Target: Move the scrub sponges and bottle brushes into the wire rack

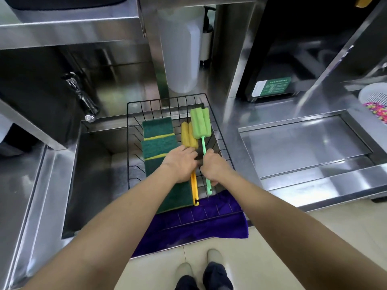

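Observation:
A black wire rack [134, 126] sits over the right side of the sink. Inside it, several green scrub sponges [158, 130] with yellow backs lie in an overlapping row along its left half. To their right lie two bottle brushes: a yellow one [189, 137] with an orange handle and a green one [200, 122] with a light green handle. My left hand [181, 164] rests over the yellow brush's handle, fingers curled on it. My right hand [213, 165] grips the green brush's handle in the rack.
A purple cloth [201, 229] lies under the rack's near edge. The steel sink basin [92, 164] lies to the left, with a faucet [80, 95] above it. A white jug [181, 57] stands behind the rack. A lidded steel well [303, 143] and a white colander [374, 101] are at the right.

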A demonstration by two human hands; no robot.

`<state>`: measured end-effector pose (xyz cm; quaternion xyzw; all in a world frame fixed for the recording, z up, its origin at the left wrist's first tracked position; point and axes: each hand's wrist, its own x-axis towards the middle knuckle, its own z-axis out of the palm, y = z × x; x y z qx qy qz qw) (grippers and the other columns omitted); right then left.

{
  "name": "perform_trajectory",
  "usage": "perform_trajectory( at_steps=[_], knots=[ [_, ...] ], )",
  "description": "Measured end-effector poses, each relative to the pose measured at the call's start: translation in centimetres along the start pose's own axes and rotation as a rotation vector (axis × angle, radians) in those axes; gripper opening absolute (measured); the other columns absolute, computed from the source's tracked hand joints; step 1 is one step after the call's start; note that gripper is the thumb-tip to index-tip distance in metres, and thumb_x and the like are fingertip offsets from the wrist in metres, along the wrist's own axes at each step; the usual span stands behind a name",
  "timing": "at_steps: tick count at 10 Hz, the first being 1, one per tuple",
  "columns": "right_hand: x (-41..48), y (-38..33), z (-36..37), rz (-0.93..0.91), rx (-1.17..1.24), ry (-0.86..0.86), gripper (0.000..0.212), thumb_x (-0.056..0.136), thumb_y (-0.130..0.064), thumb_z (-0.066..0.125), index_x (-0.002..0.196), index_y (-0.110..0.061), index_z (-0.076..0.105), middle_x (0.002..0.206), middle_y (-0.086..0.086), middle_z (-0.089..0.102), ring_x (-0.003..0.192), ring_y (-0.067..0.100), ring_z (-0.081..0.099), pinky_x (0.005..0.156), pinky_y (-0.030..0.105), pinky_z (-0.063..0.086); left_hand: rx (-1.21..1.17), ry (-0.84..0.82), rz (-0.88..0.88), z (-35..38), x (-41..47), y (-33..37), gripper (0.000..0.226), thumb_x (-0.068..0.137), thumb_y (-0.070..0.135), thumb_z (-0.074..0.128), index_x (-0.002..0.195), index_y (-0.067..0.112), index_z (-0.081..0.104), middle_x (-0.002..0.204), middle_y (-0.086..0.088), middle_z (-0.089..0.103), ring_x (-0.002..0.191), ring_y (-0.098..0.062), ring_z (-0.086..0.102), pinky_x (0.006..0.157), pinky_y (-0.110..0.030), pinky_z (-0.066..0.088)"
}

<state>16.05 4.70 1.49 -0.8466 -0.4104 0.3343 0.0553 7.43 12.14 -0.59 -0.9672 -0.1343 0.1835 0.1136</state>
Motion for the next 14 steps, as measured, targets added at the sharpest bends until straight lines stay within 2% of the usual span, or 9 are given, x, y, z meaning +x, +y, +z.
perform_trajectory(
  at_steps=[1,3,4,7,8,10,11,12,14],
  knots=[
    [0.4,0.0,-0.1,0.004,-0.019,-0.014,0.036,0.092,-0.007,0.043,0.126,0.001,0.036,0.125,0.023,0.056,0.106,0.038,0.062,0.069,0.036,0.050,0.036,-0.004,-0.007,0.2,0.5,0.1,0.032,0.091,0.026,0.052,0.122,0.023,0.058,0.132,-0.001,0.052,0.127,-0.019,0.038,0.104,-0.036,0.030],
    [1.1,0.0,0.6,0.026,-0.065,-0.091,0.033,0.091,-0.004,0.043,0.123,-0.001,0.038,0.123,0.024,0.055,0.104,0.041,0.062,0.081,0.048,0.057,0.002,0.009,-0.073,0.8,0.5,0.0,0.026,0.090,0.020,0.054,0.116,0.021,0.059,0.124,-0.001,0.057,0.120,-0.019,0.046,0.102,-0.035,0.033],
    [1.5,-0.2,0.6,0.049,-0.101,-0.145,0.033,0.090,0.000,0.040,0.123,-0.001,0.037,0.117,0.026,0.056,0.083,0.041,0.066,0.051,0.040,0.057,0.000,-0.033,-0.105,0.5,0.2,0.1,0.028,0.090,0.021,0.055,0.118,0.022,0.057,0.125,0.000,0.055,0.121,-0.018,0.045,0.104,-0.037,0.029],
    [1.6,-0.4,0.2,0.050,-0.150,-0.248,0.044,0.091,0.001,0.036,0.135,0.002,0.028,0.118,0.029,0.057,0.054,0.028,0.054,0.053,0.036,0.052,-0.005,-0.052,-0.124,0.1,0.6,0.7,0.034,0.089,0.018,0.059,0.123,0.019,0.053,0.128,-0.001,0.053,0.122,-0.019,0.040,0.101,-0.036,0.030],
    [0.9,-0.6,0.4,0.019,-0.240,-0.220,0.041,0.091,-0.001,0.040,0.131,0.004,0.035,0.120,0.022,0.057,0.082,0.033,0.063,0.052,0.032,0.044,-0.072,-0.022,-0.134,0.6,0.2,0.6,0.034,0.090,0.019,0.056,0.124,0.019,0.052,0.130,-0.001,0.052,0.125,-0.019,0.038,0.106,-0.037,0.026],
    [0.2,-0.7,1.1,-0.091,-0.560,-0.072,0.050,0.093,0.000,0.040,0.139,0.013,0.025,0.142,0.025,0.043,0.122,0.035,0.053,0.091,0.038,0.049,-0.155,0.006,-0.091,0.3,-0.5,0.0,0.032,0.092,0.019,0.050,0.123,0.018,0.053,0.129,-0.003,0.053,0.123,-0.020,0.041,0.106,-0.037,0.027],
    [0.5,-0.6,1.1,-0.121,-0.638,-0.076,0.054,0.093,0.001,0.041,0.142,0.009,0.022,0.149,0.028,0.031,0.125,0.038,0.049,0.092,0.041,0.049,-0.263,0.027,-0.094,-0.7,-1.2,-0.6,0.031,0.091,0.019,0.049,0.122,0.017,0.053,0.120,-0.005,0.056,0.115,-0.023,0.047,0.097,-0.037,0.034],
    [0.0,-1.1,-0.2,-0.116,-0.546,-0.088,0.040,0.093,-0.006,0.043,0.132,0.004,0.043,0.132,0.020,0.050,0.119,0.036,0.054,0.088,0.039,0.048,-0.347,0.018,-0.128,-1.8,-2.1,-1.2,0.031,0.092,0.026,0.050,0.121,0.016,0.052,0.115,-0.005,0.057,0.111,-0.024,0.049,0.090,-0.038,0.036],
    [-1.7,-2.6,-7.6,-0.224,-0.325,-0.030,0.048,0.093,-0.034,0.049,0.133,-0.009,0.042,0.133,0.018,0.053,0.118,0.034,0.054,0.089,0.035,0.045,-0.520,0.172,-0.266,-6.8,-4.8,-4.6,0.036,0.092,0.038,0.052,0.126,0.024,0.051,0.118,-0.007,0.059,0.109,-0.028,0.054,0.087,-0.039,0.046]
  ],
)
